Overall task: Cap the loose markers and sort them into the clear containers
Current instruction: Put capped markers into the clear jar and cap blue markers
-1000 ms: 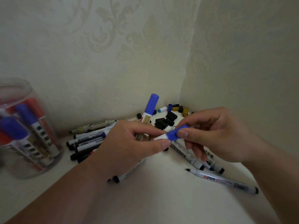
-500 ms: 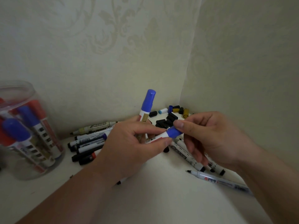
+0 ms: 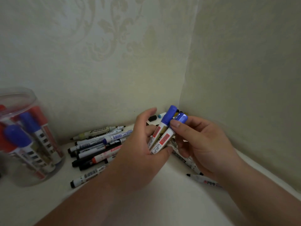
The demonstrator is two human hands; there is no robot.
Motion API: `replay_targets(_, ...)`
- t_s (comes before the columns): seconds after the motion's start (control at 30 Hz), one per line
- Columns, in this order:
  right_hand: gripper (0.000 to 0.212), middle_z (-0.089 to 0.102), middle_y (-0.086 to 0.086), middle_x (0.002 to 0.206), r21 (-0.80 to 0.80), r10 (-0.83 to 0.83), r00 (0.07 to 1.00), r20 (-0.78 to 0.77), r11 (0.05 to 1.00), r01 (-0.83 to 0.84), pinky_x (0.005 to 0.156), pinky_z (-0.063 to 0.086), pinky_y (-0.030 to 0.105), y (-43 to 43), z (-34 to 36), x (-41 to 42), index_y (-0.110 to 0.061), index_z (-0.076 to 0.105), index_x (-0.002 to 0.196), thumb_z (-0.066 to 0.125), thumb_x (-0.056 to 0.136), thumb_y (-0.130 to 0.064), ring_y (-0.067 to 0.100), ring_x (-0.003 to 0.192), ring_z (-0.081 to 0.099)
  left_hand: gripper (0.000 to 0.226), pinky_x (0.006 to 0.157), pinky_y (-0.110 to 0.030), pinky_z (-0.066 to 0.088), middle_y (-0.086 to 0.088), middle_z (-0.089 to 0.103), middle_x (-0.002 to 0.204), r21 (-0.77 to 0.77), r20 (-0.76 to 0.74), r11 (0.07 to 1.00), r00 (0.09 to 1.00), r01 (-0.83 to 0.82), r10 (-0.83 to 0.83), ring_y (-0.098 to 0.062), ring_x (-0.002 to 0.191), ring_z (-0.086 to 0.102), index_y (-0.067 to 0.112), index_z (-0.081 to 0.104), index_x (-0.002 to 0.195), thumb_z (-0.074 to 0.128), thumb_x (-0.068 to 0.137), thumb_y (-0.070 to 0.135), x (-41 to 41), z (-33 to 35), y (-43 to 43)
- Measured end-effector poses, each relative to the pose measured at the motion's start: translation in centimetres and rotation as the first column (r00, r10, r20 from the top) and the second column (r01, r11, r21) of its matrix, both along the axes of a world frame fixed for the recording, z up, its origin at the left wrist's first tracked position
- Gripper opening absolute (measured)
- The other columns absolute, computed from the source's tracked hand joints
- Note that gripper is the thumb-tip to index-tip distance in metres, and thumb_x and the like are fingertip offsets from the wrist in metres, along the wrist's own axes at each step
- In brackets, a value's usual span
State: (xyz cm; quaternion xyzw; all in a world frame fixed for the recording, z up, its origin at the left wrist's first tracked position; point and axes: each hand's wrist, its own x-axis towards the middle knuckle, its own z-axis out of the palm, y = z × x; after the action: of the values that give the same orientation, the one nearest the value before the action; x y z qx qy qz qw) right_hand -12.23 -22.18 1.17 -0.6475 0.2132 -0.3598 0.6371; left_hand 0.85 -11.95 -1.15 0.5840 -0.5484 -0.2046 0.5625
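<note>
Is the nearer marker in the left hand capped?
Capped: the nearer marker wears a blue cap, pinched by the right hand.

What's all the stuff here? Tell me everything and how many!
blue-capped markers: two, white barrels, side by side in the left hand, caps up.
clear container: one, see-through, far left.
markers in the container: several, blue and red caps, standing inside.
loose markers: many, mostly black and white, piled by the wall left of the hands; a few more under the right hand.
loose caps: a few showing, mostly black, one light blue, in the corner behind the hands.
left hand: one, grips both blue-capped markers.
right hand: one, pinches the nearer marker's blue cap.
</note>
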Motion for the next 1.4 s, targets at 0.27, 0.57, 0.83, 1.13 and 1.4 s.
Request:
replay_targets(0.27, 0.035, 0.072, 0.020, 0.077, 0.033, -0.090, 0.989, 0.115, 0.996, 0.087, 0.040, 0.045, 0.024, 1.1, 0.6, 0.2, -0.005, 0.068, 0.114, 0.070, 0.081, -0.015, 0.023, 0.052, 0.057, 0.035, 0.064, -0.044, 0.052, 0.006, 0.068, 0.085, -0.049, 0.193, 0.995, 0.977, -0.084, 0.092, -0.018, 0.072, 0.066, 0.041, 0.057, 0.110, 0.069, 0.090, 0.014, 0.0, 0.4, 0.2)
replay_targets(0.57, 0.022, 0.072, 0.010, 0.067, -0.093, -0.292, 0.942, 0.167, 0.946, 0.310, 0.046, 0.053, 0.025, 1.6, 1.2, 0.7, -0.014, 0.073, 0.100, 0.075, 0.079, -0.006, 0.017, 0.048, 0.059, 0.063, 0.079, -0.028, 0.056, 0.018, 0.064, 0.100, -0.112, 0.287, 0.982, 0.941, -0.154, 0.180, -0.004, 0.092, 0.066, 0.048, 0.052, 0.133, 0.081, 0.076, 0.047, 1.5, -0.2, -0.2)
replay_targets(0.83, 0.023, 0.072, 0.005, 0.073, -0.288, -0.196, 0.912, 0.360, 0.907, 0.308, 0.050, 0.053, 0.027, 3.1, 8.6, 5.3, -0.013, 0.067, 0.115, 0.068, 0.092, -0.008, 0.018, 0.053, 0.064, 0.021, 0.051, -0.035, 0.044, 0.008, 0.058, 0.069, -0.083, -0.307, 0.888, 0.859, -0.452, 0.409, -0.009, 0.056, 0.048, 0.031, 0.058, 0.083, 0.053, 0.103, 0.036, 5.0, 1.1, 0.3)
replay_targets(1.13, 0.026, 0.065, 0.006, 0.100, -0.698, 0.208, 0.977, 0.057, 0.707, -0.110, 0.055, 0.057, 0.027, 7.3, 14.1, 18.9, -0.015, 0.065, 0.119, 0.066, 0.093, -0.010, 0.012, 0.066, 0.066, 0.020, 0.055, -0.026, 0.043, 0.008, 0.059, 0.065, 0.131, 0.328, 0.900, 0.875, -0.415, 0.356, -0.009, 0.056, 0.051, 0.025, 0.066, 0.085, 0.056, 0.097, 0.036, 5.5, 0.1, 0.1)
replay_targets(1.4, 0.035, 0.064, -0.007, 0.104, -0.714, 0.236, 0.844, -0.482, 0.453, -0.534, 0.058, 0.048, 0.010, 7.6, 15.2, 22.1, -0.025, 0.058, 0.131, 0.060, 0.097, -0.015, -0.007, 0.071, 0.063, 0.034, 0.053, -0.027, 0.041, 0.010, 0.051, 0.059, 0.151, 0.418, 0.894, 0.846, -0.423, 0.330, -0.008, 0.052, 0.046, 0.027, 0.049, 0.066, 0.054, 0.098, 0.037, 5.7, 0.6, 0.4)
